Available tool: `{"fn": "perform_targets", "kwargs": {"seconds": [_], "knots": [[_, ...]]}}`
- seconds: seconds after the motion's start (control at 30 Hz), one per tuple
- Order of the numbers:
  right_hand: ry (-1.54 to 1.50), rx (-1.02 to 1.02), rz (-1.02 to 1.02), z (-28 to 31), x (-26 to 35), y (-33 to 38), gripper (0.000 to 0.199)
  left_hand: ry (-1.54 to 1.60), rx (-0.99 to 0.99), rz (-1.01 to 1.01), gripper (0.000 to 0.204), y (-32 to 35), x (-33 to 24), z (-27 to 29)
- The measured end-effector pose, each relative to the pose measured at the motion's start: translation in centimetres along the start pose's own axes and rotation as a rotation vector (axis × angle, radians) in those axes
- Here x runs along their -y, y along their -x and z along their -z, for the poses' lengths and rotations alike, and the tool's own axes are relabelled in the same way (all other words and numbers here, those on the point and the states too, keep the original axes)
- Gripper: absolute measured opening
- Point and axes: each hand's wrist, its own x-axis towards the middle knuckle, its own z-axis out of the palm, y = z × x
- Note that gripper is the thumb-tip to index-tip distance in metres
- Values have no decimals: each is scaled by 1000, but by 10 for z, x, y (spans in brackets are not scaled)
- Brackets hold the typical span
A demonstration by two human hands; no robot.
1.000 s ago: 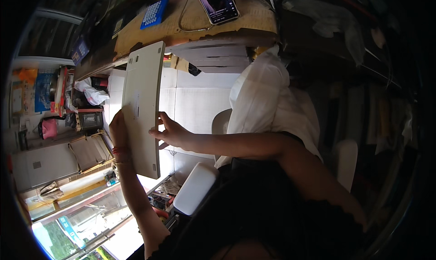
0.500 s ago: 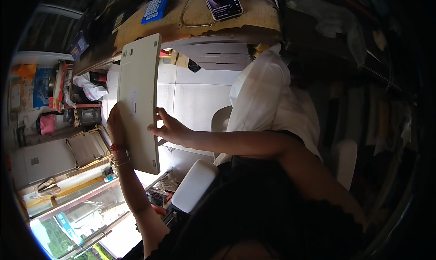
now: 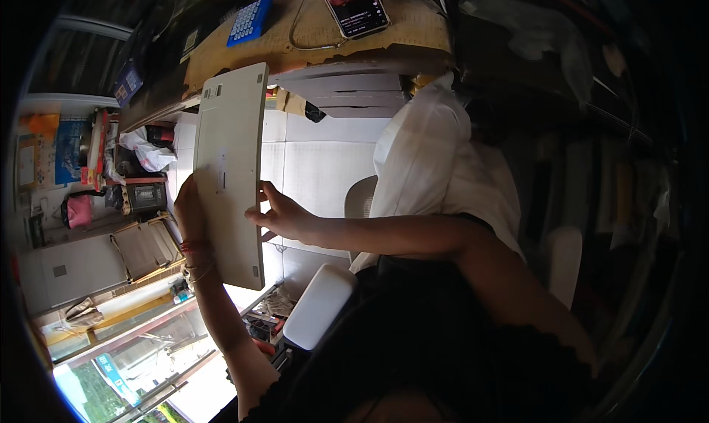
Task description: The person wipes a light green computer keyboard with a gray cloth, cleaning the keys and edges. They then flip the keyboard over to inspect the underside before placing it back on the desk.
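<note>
A long beige keyboard (image 3: pixel 236 142) is held up in front of me with its underside showing, bearing a small label and pads near its corners. Along its left edge my left hand (image 3: pixel 190 212) grips it, the fingertips hidden behind the board. On the opposite long edge, my right hand (image 3: pixel 284 215) holds it with bent fingers, some of them partly behind the edge. Red and pale bands (image 3: pixel 196 255) circle my left wrist.
Beyond the keyboard stands a worn wooden desk (image 3: pixel 310 54) with a lit phone (image 3: pixel 354 8) and a blue-framed calculator-like keypad (image 3: pixel 251 18). A white padded armrest (image 3: pixel 320 306) is close below my right forearm. Cluttered shelves (image 3: pixel 144 194) line the left.
The keyboard and both hands sit slightly farther right and lower in the picture, and the board's underside faces me a little more. The phone's screen shows a different picture. Both hands keep their hold.
</note>
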Motion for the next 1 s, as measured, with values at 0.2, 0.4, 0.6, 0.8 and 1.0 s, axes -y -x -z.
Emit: {"fn": "perform_targets", "kwargs": {"seconds": [0.2,0.4,0.6,0.8,1.0], "knots": [[34,-44,-11,-3,2,-3,56,-211,6,-190,31,0,2,-4],[27,-18,4,-4,3,2,62,-83,-23,-126,31,4,-3,1],[61,-17,5,2,6,1,60,-84,-41,53,33,13,-43,-1],[47,-2,-20,1,3,-3,58,-97,-72,-57,33,8,-5,-3],[65,4,28,1,-3,-2,56,-87,-70,-76,31,9,11,-11]]}}
